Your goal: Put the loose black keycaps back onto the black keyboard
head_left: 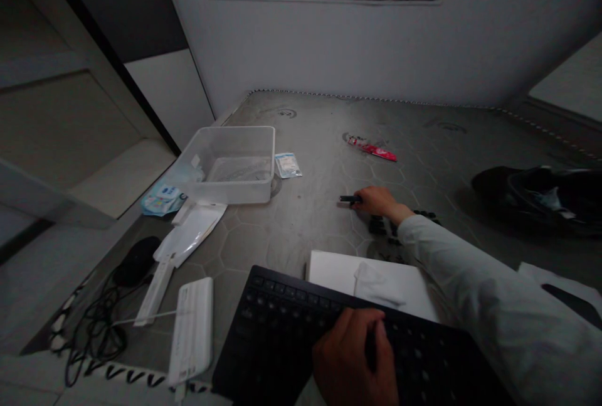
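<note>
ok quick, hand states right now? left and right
Left hand: rests on the black keyboard, closed around a thin dark tool.
Right hand: reaching out on the mat, fingers closed on a small black piece.

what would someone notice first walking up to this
Probably the black keyboard at the near edge, with the left hand resting on its keys. Beyond it, the right hand reaches out on the grey mat, fingers on a small black object, and a clear plastic tub sits far left.
</note>
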A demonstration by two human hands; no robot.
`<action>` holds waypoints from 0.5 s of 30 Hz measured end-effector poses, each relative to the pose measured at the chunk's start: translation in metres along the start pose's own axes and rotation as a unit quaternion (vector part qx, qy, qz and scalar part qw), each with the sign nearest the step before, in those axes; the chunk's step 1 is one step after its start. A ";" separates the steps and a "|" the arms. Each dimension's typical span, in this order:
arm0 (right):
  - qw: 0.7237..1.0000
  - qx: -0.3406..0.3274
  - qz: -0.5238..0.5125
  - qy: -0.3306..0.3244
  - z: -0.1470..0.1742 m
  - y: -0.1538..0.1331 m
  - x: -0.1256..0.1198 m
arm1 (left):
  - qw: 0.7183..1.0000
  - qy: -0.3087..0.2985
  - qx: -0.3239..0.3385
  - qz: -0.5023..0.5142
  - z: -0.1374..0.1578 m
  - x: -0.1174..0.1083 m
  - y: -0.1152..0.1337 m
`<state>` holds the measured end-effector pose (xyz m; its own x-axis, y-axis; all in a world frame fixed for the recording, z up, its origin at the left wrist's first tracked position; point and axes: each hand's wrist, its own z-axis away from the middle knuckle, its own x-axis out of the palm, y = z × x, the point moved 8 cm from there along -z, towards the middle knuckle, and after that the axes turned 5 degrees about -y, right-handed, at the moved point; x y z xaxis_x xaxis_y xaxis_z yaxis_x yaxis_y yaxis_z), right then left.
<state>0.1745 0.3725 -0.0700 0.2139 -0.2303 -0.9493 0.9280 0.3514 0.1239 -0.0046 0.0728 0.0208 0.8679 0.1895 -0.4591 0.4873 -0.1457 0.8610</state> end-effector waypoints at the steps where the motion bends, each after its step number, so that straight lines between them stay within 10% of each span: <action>1: 1.000 0.000 0.000 0.000 0.000 0.000 0.000 | 1.000 0.001 -0.002 0.002 0.000 0.000 0.000; 15: 1.000 0.017 -0.020 0.013 0.001 0.002 -0.004 | 1.000 -0.019 -0.010 -0.006 -0.002 -0.001 0.001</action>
<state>0.1757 0.3728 -0.0660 0.1693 -0.2187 -0.9610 0.9455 0.3112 0.0958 -0.0048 0.0741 0.0225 0.8654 0.1545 -0.4767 0.4957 -0.1246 0.8595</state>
